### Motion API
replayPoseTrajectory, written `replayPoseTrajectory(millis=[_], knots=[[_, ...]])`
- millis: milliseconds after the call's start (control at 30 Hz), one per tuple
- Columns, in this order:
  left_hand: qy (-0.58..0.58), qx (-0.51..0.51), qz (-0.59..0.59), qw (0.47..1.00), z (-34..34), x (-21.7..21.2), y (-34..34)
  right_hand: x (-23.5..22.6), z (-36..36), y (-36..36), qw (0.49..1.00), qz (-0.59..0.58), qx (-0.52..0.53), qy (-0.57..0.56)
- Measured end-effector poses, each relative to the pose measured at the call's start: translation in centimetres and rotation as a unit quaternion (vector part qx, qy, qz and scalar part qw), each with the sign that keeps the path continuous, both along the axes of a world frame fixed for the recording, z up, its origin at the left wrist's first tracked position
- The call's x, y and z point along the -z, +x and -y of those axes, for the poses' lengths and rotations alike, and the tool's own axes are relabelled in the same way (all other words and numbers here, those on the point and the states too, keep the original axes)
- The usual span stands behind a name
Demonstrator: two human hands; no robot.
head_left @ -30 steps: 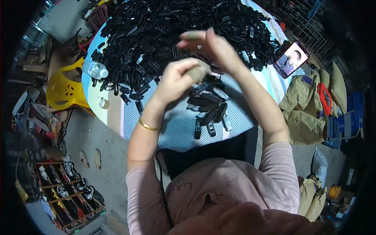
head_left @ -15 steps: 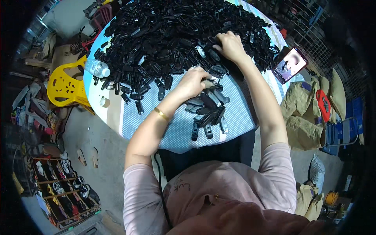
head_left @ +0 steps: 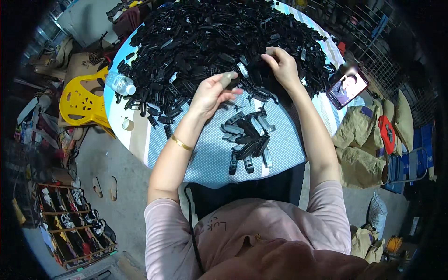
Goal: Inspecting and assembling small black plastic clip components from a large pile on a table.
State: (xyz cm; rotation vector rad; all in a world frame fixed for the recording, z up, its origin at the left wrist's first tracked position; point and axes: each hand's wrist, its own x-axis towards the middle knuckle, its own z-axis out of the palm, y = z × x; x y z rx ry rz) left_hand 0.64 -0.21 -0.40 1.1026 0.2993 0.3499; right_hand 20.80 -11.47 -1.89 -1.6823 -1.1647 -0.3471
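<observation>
My left hand [head_left: 212, 93] pinches one black clip [head_left: 232, 83] at frame centre, my right hand [head_left: 282, 67] digs into the black pile [head_left: 210, 42] above; careless tugging could spill clips off the surface [head_left: 205, 163].

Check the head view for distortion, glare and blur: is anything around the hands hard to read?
Head view: strong fisheye, the round table edge bows and the corners go black. The phone screen glows bright. The left hand and right hand are fairly sharp, but the black clips merge into one dark mass. What the left fingers pinch cannot be told.
</observation>
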Motion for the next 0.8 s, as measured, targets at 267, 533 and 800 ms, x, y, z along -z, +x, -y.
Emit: replayPoseTrajectory(millis=[267, 533, 800], knots=[[0.071, 0.001, 0.001, 0.997, 1.2, 1.0, 0.9, 0.1, -1.5, -3.7, 0.954, -0.265, -0.14, -0.005], [0.082, -0.071, -0.017, 0.994, 0.5, 2.3, 1.3, 0.5, -2.1, -4.7, 0.973, -0.024, -0.23, -0.024], [0.16, -0.129, 0.027, 0.978, 0.1, 2.6, 1.2, -1.2, 0.3, -6.4, 0.968, -0.151, -0.196, -0.035]])
